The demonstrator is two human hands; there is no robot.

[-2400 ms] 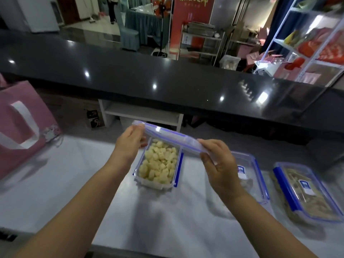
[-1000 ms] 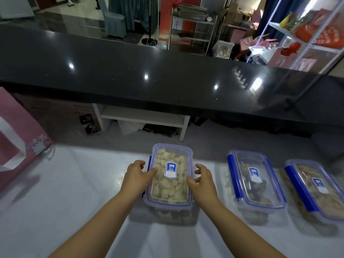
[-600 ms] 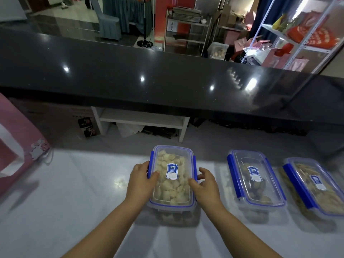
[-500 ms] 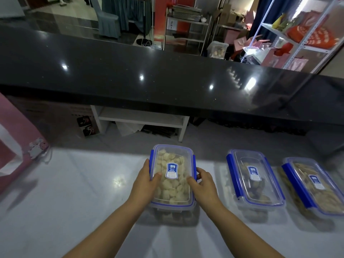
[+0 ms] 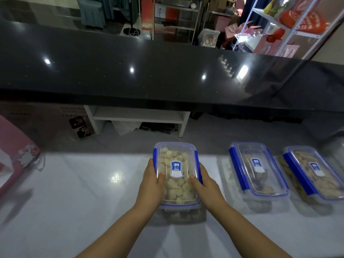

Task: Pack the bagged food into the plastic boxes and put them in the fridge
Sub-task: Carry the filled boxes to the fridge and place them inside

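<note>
A clear plastic box (image 5: 176, 157) with blue side clips and a blue label holds pale yellow food cubes. Its lid is on. It stands on the white counter (image 5: 74, 202) in front of me. My left hand (image 5: 151, 185) grips its left side with the thumb on the lid. On the other side my right hand (image 5: 206, 185) does the same. Two more lidded boxes stand to the right: one (image 5: 258, 172) with dark food, one (image 5: 316, 175) with brownish food.
A pink bag (image 5: 13, 151) with a white strap stands at the left edge. Behind the counter runs a raised black glossy ledge (image 5: 167, 71). Beneath it are a white shelf unit (image 5: 137, 116) and a small dark carton (image 5: 81, 127).
The lid, held above the box of cubes 2.4 s ago, now lies on it. Both hands have moved from its corners to clasp its long sides, thumbs on the lid.
</note>
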